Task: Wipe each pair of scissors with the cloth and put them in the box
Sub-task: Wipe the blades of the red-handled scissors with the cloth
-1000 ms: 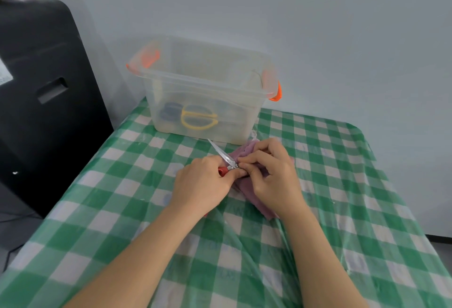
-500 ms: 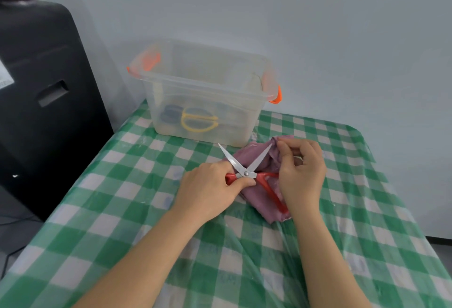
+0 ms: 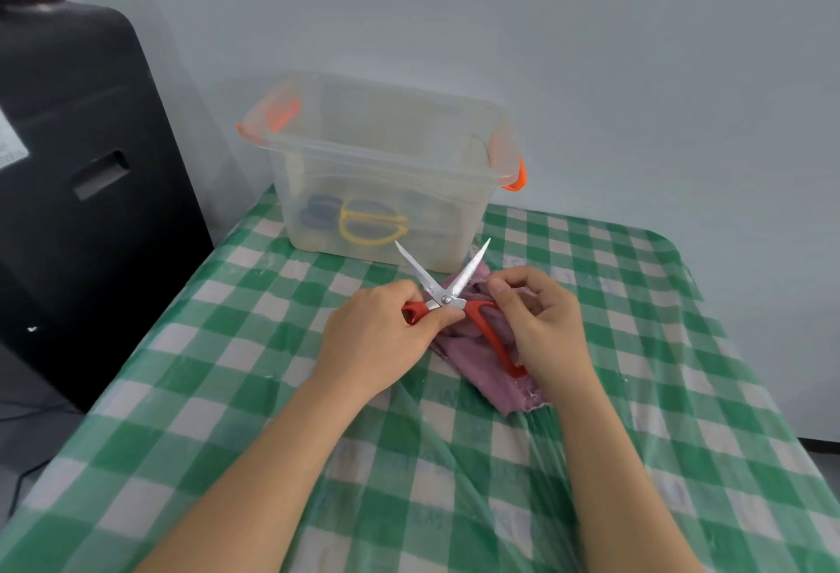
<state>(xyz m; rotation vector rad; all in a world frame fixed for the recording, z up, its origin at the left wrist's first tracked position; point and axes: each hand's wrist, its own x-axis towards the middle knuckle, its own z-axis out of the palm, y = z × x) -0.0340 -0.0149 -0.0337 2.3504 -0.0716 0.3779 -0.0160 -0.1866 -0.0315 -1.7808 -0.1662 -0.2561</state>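
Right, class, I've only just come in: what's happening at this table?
A person is cleaning scissors. The left hand grips one handle of the red scissors, whose blades are spread wide open over a purple cloth on the checked table. The right hand holds the other handle against the cloth. The clear box behind already contains yellow scissors and a darker pair.

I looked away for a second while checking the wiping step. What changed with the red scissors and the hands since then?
The red scissors went from closed to spread wide, blades crossing in an X. The right hand left the blades and now pinches the right handle loop over the purple cloth. The left hand kept gripping the left handle. The box stayed put.
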